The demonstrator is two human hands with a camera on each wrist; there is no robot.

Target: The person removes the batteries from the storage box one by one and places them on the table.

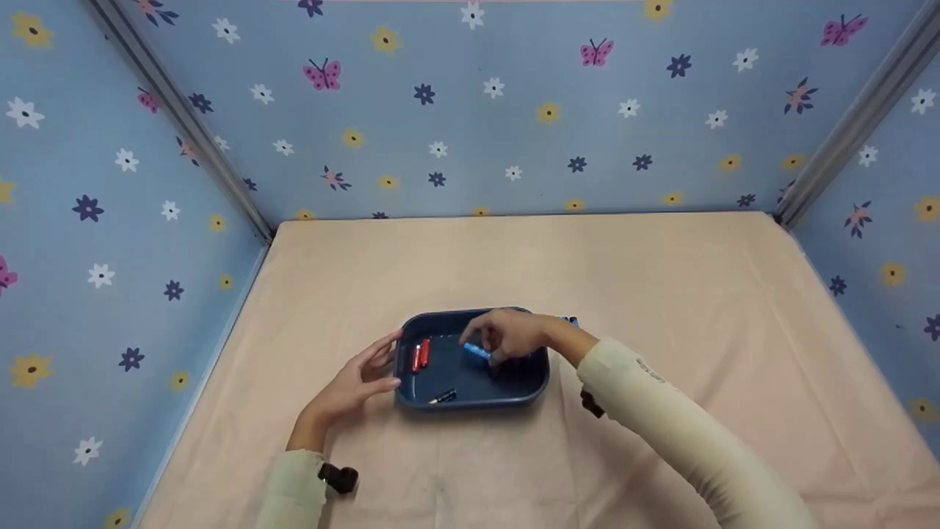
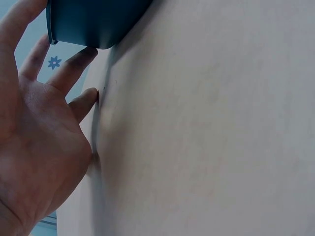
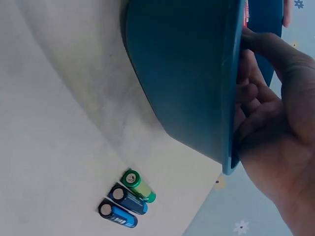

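Note:
A dark blue rectangular tray [image 1: 470, 405] stands on the cloth-covered table. Over its inside, my right hand [image 1: 512, 335] pinches a blue battery [image 1: 477, 351] between thumb and fingers. Two red batteries [image 1: 416, 358] lie side by side near the tray's left wall, and a black battery [image 1: 445, 397] lies by the front wall. My left hand [image 1: 358, 378] touches the tray's left end with extended fingers. The right wrist view shows the tray's outer wall [image 3: 182, 64] hiding the held battery.
Outside the tray, beyond its right end, a green battery [image 3: 139, 187], a dark blue battery [image 3: 128, 199] and a bright blue battery [image 3: 117, 213] lie in a row. My right forearm partly covers them in the head view. Flowered wall panels [image 1: 514, 110] border the table [image 1: 661, 272].

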